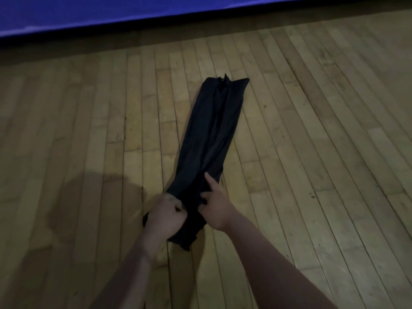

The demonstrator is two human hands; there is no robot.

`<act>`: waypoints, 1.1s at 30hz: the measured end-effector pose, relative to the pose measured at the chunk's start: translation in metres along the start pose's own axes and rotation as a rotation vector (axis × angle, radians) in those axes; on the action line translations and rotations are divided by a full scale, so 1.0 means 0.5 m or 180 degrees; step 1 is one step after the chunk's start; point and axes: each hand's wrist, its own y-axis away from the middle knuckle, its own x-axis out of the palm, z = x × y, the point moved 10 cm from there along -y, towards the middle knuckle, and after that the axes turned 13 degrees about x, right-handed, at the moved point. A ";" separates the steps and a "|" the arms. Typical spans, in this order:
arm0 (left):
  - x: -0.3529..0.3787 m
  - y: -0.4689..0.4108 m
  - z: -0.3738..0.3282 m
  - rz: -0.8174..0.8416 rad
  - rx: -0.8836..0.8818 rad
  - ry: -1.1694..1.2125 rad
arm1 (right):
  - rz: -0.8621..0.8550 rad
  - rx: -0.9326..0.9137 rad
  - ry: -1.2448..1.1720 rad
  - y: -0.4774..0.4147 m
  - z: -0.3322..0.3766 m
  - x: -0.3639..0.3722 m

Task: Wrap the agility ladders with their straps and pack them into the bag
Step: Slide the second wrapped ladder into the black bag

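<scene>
A long, narrow black bag (211, 130) lies on the wooden floor, stretching away from me towards the upper right. Its near end is bunched between my two hands. My left hand (166, 216) is curled into a fist on the fabric at the bag's near left edge. My right hand (215, 202) pinches the fabric on the near right side, with its index finger stretched out along the bag. No ladder or strap shows; whatever is inside the bag is hidden.
Pale wooden floorboards (312, 130) surround the bag on all sides. A blue padded mat or wall (111, 12) with a dark base runs across the top of the view. The scene is dim.
</scene>
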 end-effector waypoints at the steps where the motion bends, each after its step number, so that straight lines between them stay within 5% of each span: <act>1: -0.035 -0.006 0.015 -0.0500 -0.0282 0.0262 | 0.0167 0.0024 -0.0018 0.000 -0.007 0.014; 3: -0.082 -0.009 0.033 -0.1261 -0.0777 0.0511 | 0.0275 0.0219 -0.0370 -0.001 -0.024 0.029; 4: -0.076 -0.017 0.034 -0.1244 -0.0916 0.0521 | 0.0278 0.0319 -0.0587 -0.002 -0.030 0.033; 7: 0.012 -0.043 0.026 -0.0541 -0.1020 0.0814 | 0.0271 0.0482 -0.1099 -0.005 -0.044 0.037; 11: 0.064 -0.025 -0.004 -0.0114 -0.0629 -0.0561 | -0.0094 0.0912 -0.1437 0.001 -0.112 0.006; 15: 0.142 0.029 0.003 0.0621 -0.0948 -0.0558 | -0.0289 0.1617 -0.1994 0.016 -0.219 -0.002; 19: 0.210 0.122 0.018 0.1785 -0.1395 -0.0925 | -0.0814 0.1635 0.1137 0.020 -0.205 -0.039; 20: 0.209 0.122 0.017 0.2004 -0.1330 -0.0822 | -0.1069 0.1501 0.1381 0.018 -0.188 -0.058; 22: 0.168 0.075 -0.005 0.1734 -0.1183 -0.0055 | -0.1422 0.1314 0.0786 0.009 -0.172 -0.098; 25: 0.067 -0.014 -0.068 0.0423 -0.0975 0.0764 | -0.1353 0.1428 -0.0556 -0.018 -0.187 -0.123; 28: 0.087 -0.038 -0.098 0.0265 -0.1167 0.1249 | -0.1186 0.1603 -0.1621 -0.039 -0.200 -0.119; 30: 0.101 -0.031 -0.088 0.0156 -0.1527 0.1440 | -0.0999 0.1729 -0.1771 -0.046 -0.200 -0.102; 33: 0.123 -0.050 -0.093 -0.0082 -0.1339 0.1586 | -0.0998 0.1733 -0.2031 -0.045 -0.201 -0.074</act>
